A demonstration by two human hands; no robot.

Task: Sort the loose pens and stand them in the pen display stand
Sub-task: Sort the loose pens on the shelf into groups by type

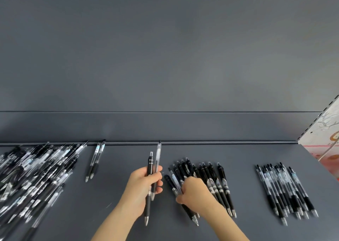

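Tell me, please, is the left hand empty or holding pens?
Holding: the left hand grips two pens, one black, one clear.

1. No word, brand or number is sharp enough to read anywhere.
2. The black pen (150, 167) in the left hand (141, 185) bears pale print near its far end, too small to read.
3. The middle group of pens (216, 182) carries white barrel print, which is blurred.
4. The right group of pens (286, 187) and the 2 pens (95, 160) far left of centre show pale labels, which are illegible.
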